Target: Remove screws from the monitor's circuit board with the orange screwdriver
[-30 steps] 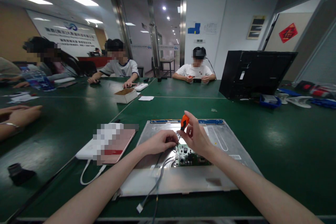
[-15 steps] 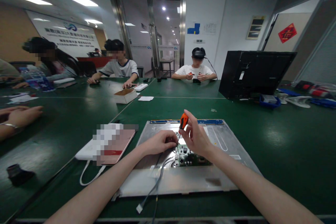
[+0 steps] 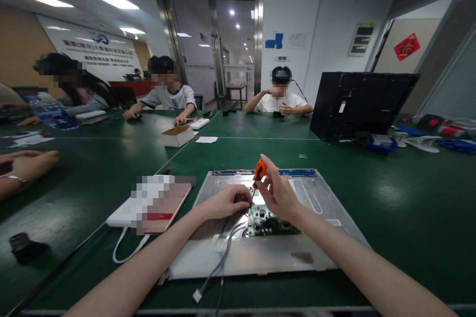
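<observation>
My right hand (image 3: 278, 192) grips an orange and black screwdriver (image 3: 261, 170) by its handle, the shaft pointing down at the left corner of a green circuit board (image 3: 263, 222). Close beside the screwdriver's tip, my left hand (image 3: 230, 201) has its fingers curled together; what they hold, if anything, is hidden. The board sits on a silver metal display panel (image 3: 256, 256) lying flat, with a blue strip (image 3: 301, 172) along its far edge. Grey cables (image 3: 225, 257) run from near the board over the panel's front edge to a white connector (image 3: 197, 295).
Left of the panel lie a white device with a cable (image 3: 122, 214) and a pinkish flat device (image 3: 173, 208). A black cup-shaped part (image 3: 28, 247) sits farther left. A black monitor (image 3: 362, 104) stands at back right; a small box (image 3: 177, 136) lies beyond. Several people sit around the green table (image 3: 409, 218).
The screwdriver handle has turned slightly, with my right fingers shifting on it. My left hand stays in place. Across the table, a person has raised one hand toward the head.
</observation>
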Motion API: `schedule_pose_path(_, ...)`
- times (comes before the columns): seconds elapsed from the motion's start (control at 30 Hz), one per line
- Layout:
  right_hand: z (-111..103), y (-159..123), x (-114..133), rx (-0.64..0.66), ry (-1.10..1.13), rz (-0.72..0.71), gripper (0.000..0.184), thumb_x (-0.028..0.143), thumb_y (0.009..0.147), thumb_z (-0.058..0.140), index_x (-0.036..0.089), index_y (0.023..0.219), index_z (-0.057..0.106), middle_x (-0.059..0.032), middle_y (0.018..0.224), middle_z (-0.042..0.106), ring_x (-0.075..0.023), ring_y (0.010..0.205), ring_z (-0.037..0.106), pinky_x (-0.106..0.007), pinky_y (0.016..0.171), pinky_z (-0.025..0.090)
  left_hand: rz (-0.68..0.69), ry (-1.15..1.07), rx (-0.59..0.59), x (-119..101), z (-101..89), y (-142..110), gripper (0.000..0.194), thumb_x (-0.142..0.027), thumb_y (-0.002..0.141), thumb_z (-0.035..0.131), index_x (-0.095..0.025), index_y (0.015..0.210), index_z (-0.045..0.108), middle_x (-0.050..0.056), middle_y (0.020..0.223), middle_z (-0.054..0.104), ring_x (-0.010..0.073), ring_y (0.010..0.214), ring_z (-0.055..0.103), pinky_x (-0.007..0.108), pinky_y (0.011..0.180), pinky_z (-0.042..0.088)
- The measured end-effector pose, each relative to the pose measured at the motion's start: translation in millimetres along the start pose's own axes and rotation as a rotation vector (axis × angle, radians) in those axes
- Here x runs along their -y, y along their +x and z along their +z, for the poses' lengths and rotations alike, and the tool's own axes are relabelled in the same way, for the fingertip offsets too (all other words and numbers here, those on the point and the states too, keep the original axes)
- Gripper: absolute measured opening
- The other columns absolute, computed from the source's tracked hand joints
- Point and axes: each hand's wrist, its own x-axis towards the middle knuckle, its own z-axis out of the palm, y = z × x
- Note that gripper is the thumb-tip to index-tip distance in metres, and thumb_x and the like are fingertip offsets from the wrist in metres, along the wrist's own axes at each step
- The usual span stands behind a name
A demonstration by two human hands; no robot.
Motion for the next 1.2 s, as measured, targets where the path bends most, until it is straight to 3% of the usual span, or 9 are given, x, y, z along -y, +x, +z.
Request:
schedule_pose_path(0.3,3.5,-1.1,-7.5,-0.056,-0.039,-0.059,0.059,0.027,0.097,0.054,0.024,0.149,0.026,0.0064,0.067,0.055,-0.0098,0.045,0.05,-0.02,0.044,0.036,0.01,-0.01,0.011,1.0,-0.3,-0.2,0.007,-0.022,0.082,0.062,-0.016,0.085,0.065,-0.001,0.074,0.063,0.0149,0.068,0.056,0.026,0.067,0.045)
schedule_pose_path(0.5,1.2,-0.8,-2.6,-0.017,0.012,-0.027,0.062,0.021,0.098,0.045,0.022,0.153,0.017,0.0003,0.078,0.063,-0.009,0.044,0.047,-0.021,0.042,0.036,0.033,0.009,0.005,0.4,-0.2,0.4,0.005,-0.02,0.081,0.061,-0.017,0.081,0.064,-0.001,0.075,0.062,0.015,0.069,0.056,0.026,0.067,0.045)
schedule_pose_path(0.93,4.4,-2.8,-9.3,-0.032,-0.056,-0.027,0.062,0.026,0.096,0.053,0.023,0.151,0.026,0.0046,0.071,0.06,-0.0096,0.047,0.051,-0.021,0.048,0.041,0.011,0.013,-0.003,-1.6,-0.3,-0.6,0.008,-0.025,0.082,0.062,-0.017,0.082,0.063,-0.001,0.075,0.062,0.0144,0.068,0.054,0.025,0.066,0.045)
schedule_pose_path(1.2,2.3,-2.3,-3.0,0.014,0.003,-0.001,0.065,0.02,0.098,0.043,0.021,0.156,0.014,0.0018,0.073,0.062,-0.0102,0.046,0.052,-0.021,0.045,0.038,0.013,0.023,0.006,-0.9,0.1,-0.3,0.007,-0.023,0.082,0.062,-0.017,0.081,0.063,-0.001,0.073,0.06,0.014,0.066,0.052,0.024,0.065,0.044)
